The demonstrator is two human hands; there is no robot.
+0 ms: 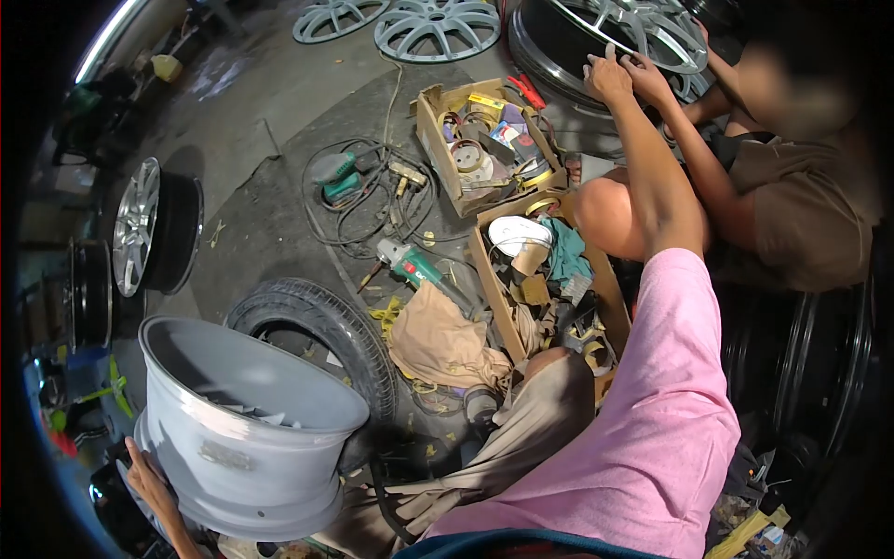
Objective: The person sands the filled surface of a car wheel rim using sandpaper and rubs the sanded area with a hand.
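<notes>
A grey wheel rim (251, 466) stands tilted at the lower left, with a pale worn patch along its upper edge. My left hand (149, 480) holds it from the left side, fingers lying along the outer wall. My right arm, in a pink sleeve, reaches to the upper right. There my right hand (609, 78) is at the near edge of a silver-spoked wheel (549, 61), its visible fingers apart; contact with the wheel is unclear. Beside it, a co-worker's hand (647, 79) is close to the same wheel, and their other hand (700, 35) is at its right side.
A tyre (307, 307) lies behind the grey rim. An angle grinder (419, 270), a green sander (337, 177) and tangled cords lie mid-floor. Two cardboard boxes (438, 154) hold discs, tape and rags. More wheels (140, 228) stand left. A co-worker (801, 205) crouches right.
</notes>
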